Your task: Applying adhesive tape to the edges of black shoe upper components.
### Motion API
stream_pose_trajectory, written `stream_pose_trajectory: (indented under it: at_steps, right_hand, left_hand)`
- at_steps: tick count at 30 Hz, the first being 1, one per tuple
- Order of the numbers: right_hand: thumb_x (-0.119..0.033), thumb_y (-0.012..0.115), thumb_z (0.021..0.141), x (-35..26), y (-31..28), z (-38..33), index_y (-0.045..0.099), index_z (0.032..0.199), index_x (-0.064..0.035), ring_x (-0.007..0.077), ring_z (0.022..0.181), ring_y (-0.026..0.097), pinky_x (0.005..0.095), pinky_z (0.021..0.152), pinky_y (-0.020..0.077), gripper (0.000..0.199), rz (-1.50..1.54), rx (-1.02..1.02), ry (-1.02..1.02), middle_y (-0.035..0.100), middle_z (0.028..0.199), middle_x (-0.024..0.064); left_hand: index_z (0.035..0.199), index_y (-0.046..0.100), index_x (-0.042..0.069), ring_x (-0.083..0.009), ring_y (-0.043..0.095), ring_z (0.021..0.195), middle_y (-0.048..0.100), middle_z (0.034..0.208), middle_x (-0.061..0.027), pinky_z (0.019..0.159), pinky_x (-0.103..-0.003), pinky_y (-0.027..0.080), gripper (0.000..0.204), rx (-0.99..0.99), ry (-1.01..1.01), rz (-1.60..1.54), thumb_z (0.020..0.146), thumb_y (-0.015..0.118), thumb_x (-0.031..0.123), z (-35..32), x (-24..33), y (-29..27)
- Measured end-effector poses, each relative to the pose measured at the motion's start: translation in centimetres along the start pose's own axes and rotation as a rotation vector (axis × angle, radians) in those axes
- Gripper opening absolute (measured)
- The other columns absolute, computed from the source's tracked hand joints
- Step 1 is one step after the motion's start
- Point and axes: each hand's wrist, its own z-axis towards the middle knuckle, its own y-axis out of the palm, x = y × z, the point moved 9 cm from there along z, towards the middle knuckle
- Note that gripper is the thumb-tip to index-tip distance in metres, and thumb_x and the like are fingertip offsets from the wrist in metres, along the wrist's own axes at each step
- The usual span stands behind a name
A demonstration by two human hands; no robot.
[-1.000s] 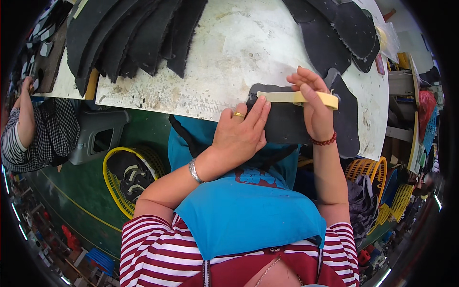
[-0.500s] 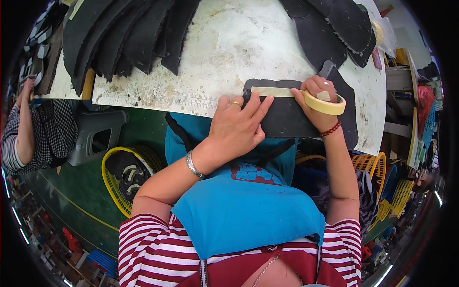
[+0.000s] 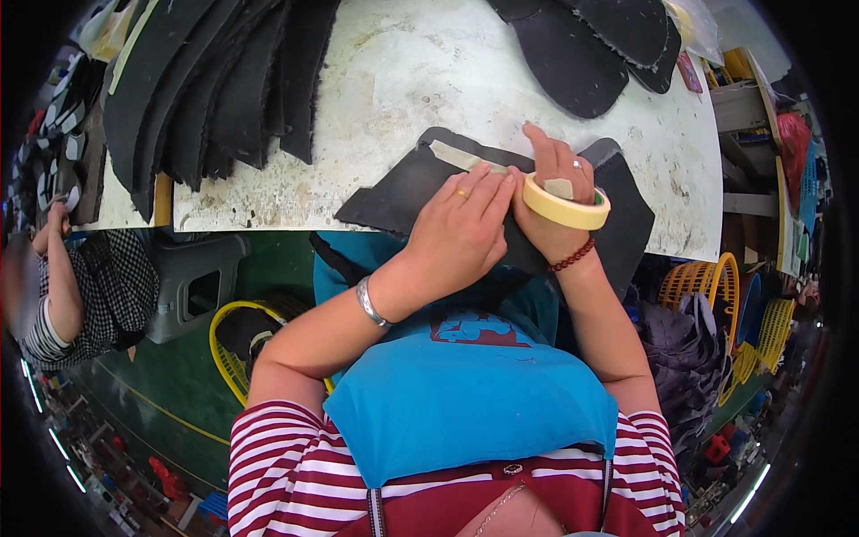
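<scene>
A dark black sheet piece (image 3: 385,192) with a cut, shaped outline lies at the front edge of the table. Along its far edge runs a pale strip of masking tape (image 3: 456,156). My left hand (image 3: 461,219) rests flat over the piece, fingers stretched out with their tips at the strip. Right beside it, my right hand (image 3: 550,183) holds a cream roll of masking tape (image 3: 565,212), which hangs round its fingers; one finger points outward. A small beige patch sits on a finger inside the roll. The hands cover the strip's right end.
Stacked black pieces (image 3: 215,89) fan out at the far left, with more black pieces (image 3: 577,63) at the far right. Below the table stand yellow baskets (image 3: 234,345) and a grey stool (image 3: 192,282). A co-worker's arm (image 3: 63,277) is at the left.
The black piece has turned, its left part now reaching farther left. My two hands have come together, the right one moving left with the roll and lifting a finger.
</scene>
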Motion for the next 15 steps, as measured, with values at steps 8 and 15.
stream_pose_trajectory:
  at_steps: [8,15]
  right_hand:
    - [-0.013,0.067,0.091,4.3,0.9,-1.5,0.049,0.142,-0.0003,0.0182,0.105,0.066,0.0363,0.095,0.0518,0.055,1.234,0.076,0.495,0.060,0.133,0.0144]
    - [-0.012,0.079,0.081,5.5,-4.9,0.3,0.070,0.095,-0.0086,0.0261,0.079,0.065,0.0374,0.071,0.0496,0.016,0.156,0.030,-0.145,0.068,0.081,0.0062]
  left_hand:
    - [0.130,0.062,-0.004,-0.0346,0.058,0.130,0.061,0.132,-0.0179,0.107,-0.046,0.047,0.055,0.057,0.031,0.078,0.077,0.070,0.008,-1.4,-0.5,1.3]
    - [0.132,0.061,-0.002,-0.0344,0.059,0.128,0.062,0.131,-0.0172,0.104,-0.045,0.048,0.057,0.085,0.027,0.083,0.076,0.069,0.008,-1.3,-0.6,1.0]
